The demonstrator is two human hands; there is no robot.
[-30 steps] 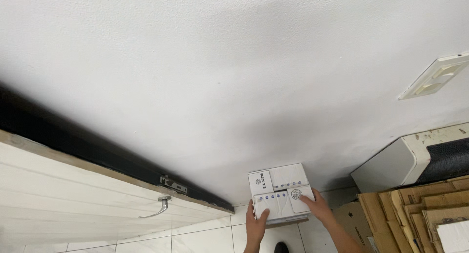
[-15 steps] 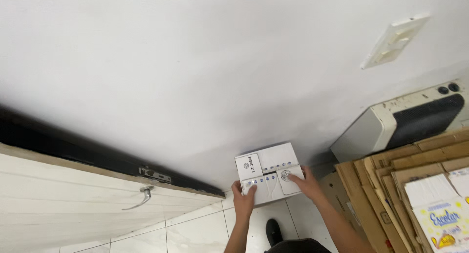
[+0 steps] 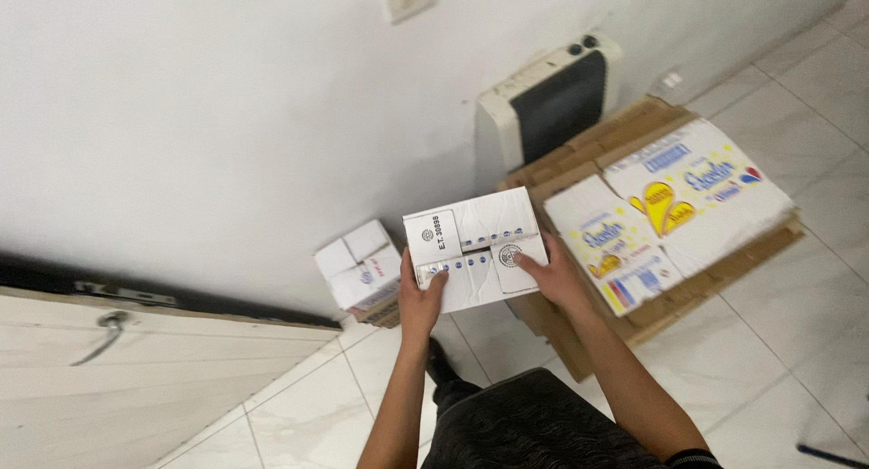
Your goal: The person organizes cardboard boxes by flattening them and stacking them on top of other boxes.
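Observation:
I hold a white cardboard box with closed top flaps and small blue marks in front of me, above the tiled floor. My left hand grips its left near edge, thumb on top. My right hand presses on its right flap and side. Just beyond the box, to the left, a similar white box sits on the floor against the white wall.
A stack of flattened cardboard, white printed sheets on top of brown ones, lies on the floor at right. A white heater with a dark front stands against the wall behind it. A white door with a handle is at lower left.
The view has tipped down from the wall to the floor. The box stays in both hands and sits lower, nearer the floor; the second box and cardboard stack have come into sight.

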